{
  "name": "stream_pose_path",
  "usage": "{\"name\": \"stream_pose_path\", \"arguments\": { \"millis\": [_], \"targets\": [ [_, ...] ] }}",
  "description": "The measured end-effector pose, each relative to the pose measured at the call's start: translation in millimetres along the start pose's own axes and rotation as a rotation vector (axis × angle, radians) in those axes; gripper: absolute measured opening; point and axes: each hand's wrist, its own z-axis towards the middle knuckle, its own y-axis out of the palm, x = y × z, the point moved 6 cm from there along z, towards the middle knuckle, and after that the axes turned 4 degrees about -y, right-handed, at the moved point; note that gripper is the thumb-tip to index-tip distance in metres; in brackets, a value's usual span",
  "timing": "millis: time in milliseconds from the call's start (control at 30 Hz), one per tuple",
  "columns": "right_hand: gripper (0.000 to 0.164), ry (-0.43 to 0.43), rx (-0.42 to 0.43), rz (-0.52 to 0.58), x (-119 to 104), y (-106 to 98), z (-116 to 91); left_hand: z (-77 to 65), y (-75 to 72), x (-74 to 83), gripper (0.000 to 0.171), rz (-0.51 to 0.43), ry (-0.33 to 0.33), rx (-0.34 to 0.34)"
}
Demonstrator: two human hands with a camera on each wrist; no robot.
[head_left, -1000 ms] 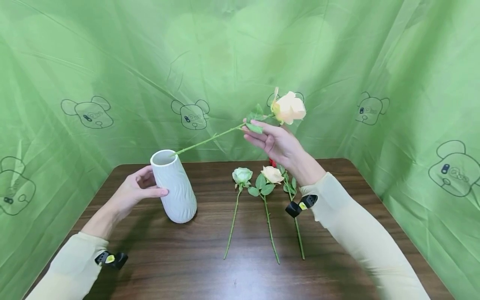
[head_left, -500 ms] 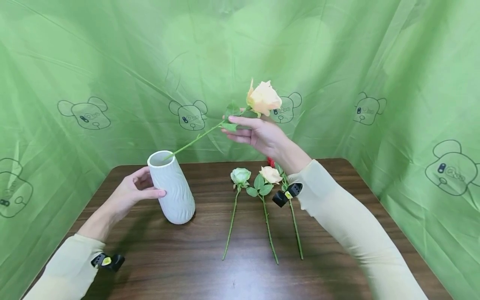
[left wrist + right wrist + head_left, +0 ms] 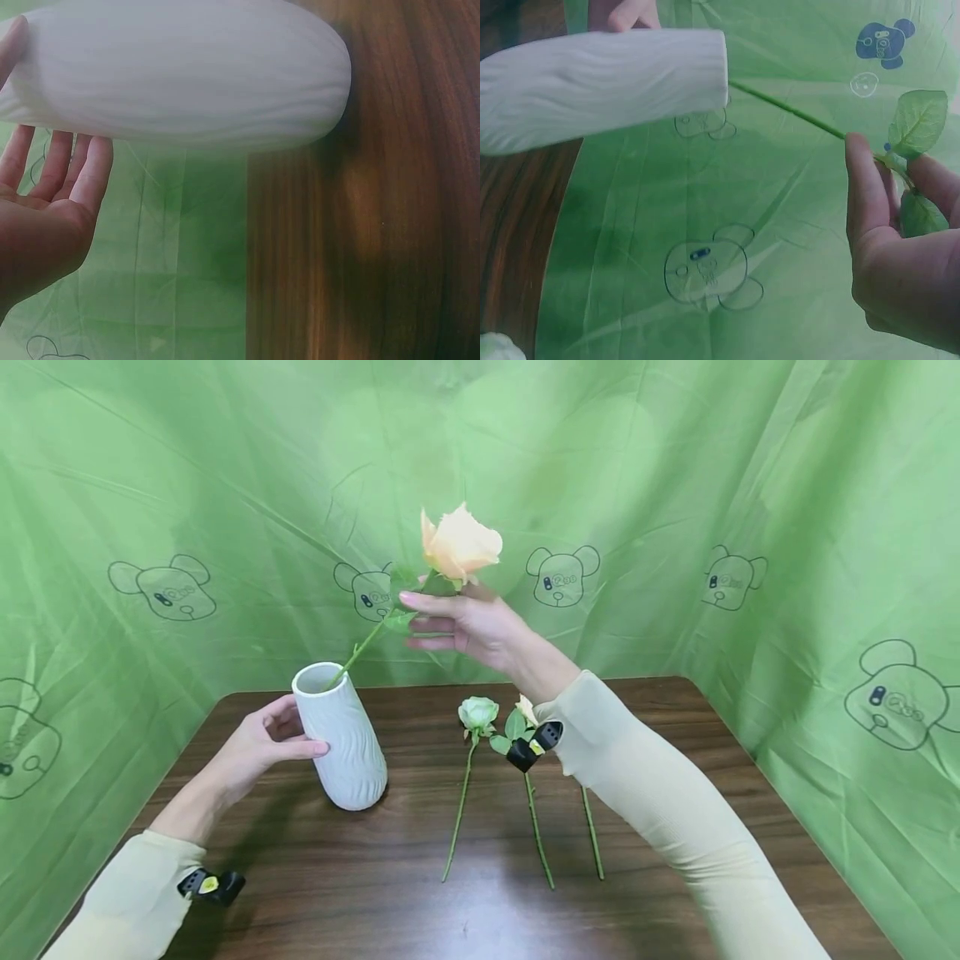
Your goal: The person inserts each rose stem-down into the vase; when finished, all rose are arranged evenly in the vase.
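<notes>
My left hand (image 3: 262, 745) grips the upper part of a white ridged vase (image 3: 347, 752), thumb on the near side and fingers behind. The vase leans left on the table. Above and right of it, my right hand (image 3: 472, 622) pinches the stem of a peach rose (image 3: 461, 543) near its leaves. The rose slants up to the right, its lower stem inside the vase mouth; the stem end is hidden. In the right wrist view the stem (image 3: 795, 112) runs from the vase rim to my fingers. The left wrist view shows the vase (image 3: 187, 75) across my fingers.
On the brown wooden table (image 3: 360, 885) lie a pale green rose (image 3: 477, 716), a second peach rose (image 3: 527, 710) partly behind my right wrist, and another stem (image 3: 592, 835) whose bloom my sleeve hides. Green printed cloth (image 3: 480, 443) surrounds the table.
My right hand has moved left, bringing the rose more upright and its stem deeper into the vase. My left hand keeps its grip on the vase.
</notes>
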Motion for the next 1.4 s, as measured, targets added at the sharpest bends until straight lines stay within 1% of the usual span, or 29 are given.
{"name": "stream_pose_path", "arguments": {
  "millis": [100, 167, 267, 367, 533, 633, 733, 867, 1067, 1167, 1267, 1400],
  "targets": [
    [0.034, -0.004, 0.007, 0.005, 7, 7, 3, 0.5, 0.3, 0.2, 0.071, -0.007, 0.004, -0.002],
    [0.029, 0.004, 0.009, 0.009, 12, 12, 5, 0.8, 0.6, 0.4, 0.071, -0.011, 0.005, -0.002],
    [0.018, 0.028, -0.007, 0.003, 21, 19, 8, 1.2, 1.7, 0.3, 0.071, -0.019, 0.005, -0.004],
    [0.017, 0.041, -0.029, -0.009, 27, 26, 11, 1.0, 2.7, -0.4, 0.071, -0.018, 0.003, -0.003],
    [0.024, 0.062, -0.028, -0.064, 32, 35, 18, -0.2, 3.2, 0.3, 0.071, -0.014, -0.001, 0.004],
    [0.027, 0.085, -0.031, -0.114, 36, 40, 22, -1.4, 2.5, 1.1, 0.07, -0.019, -0.008, 0.013],
    [0.027, 0.105, -0.04, -0.17, 41, 45, 25, -2.1, 1.8, 1.6, 0.07, -0.018, -0.012, 0.012],
    [0.026, 0.117, -0.054, -0.226, 45, 46, 29, 2.5, 4.2, 1.0, 0.07, -0.022, -0.015, -0.009],
    [0.031, 0.164, -0.086, -0.273, 54, 46, 39, 10.8, 11.0, -1.8, 0.071, -0.033, -0.011, -0.026],
    [0.031, 0.188, -0.096, -0.303, 59, 47, 44, 12.6, 13.0, -4.1, 0.071, -0.032, -0.006, -0.029],
    [0.024, 0.209, -0.108, -0.34, 62, 51, 48, 12.8, 12.3, -5.9, 0.073, -0.025, -0.007, -0.025],
    [0.018, 0.215, -0.134, -0.398, 64, 57, 52, 11.9, 10.0, -5.9, 0.076, -0.016, -0.015, -0.022]
  ]
}}
